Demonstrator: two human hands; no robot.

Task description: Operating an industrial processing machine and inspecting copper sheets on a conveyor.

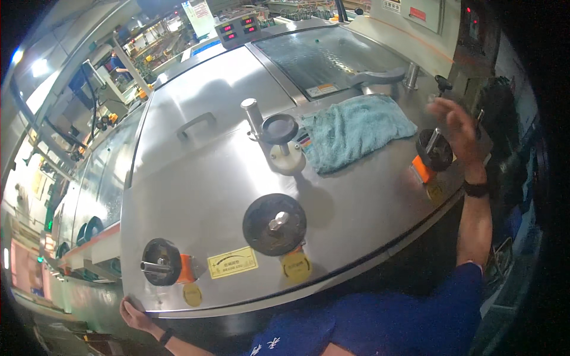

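Observation:
My right hand (461,132) is raised at the right side of a steel machine cover, slightly blurred, its fingers apart with nothing in them. Close beside it is a black handwheel (435,149) with a metal crank knob and an orange part at its base. At the near left corner of the cover (196,219), my left hand (138,316) rests against the edge, fingers stretched out and partly hidden. The nearest handwheel to it is another black one (161,261) with a metal crank. A light blue towel (359,130) lies crumpled on the cover.
A large black handwheel (274,224) and a smaller black knob (279,129) beside a metal post (252,114) stick up from the cover. Farther back are a glass panel (332,56), a red digital display (238,31) and a grey cabinet (418,21). A bar handle (198,124) stands at left.

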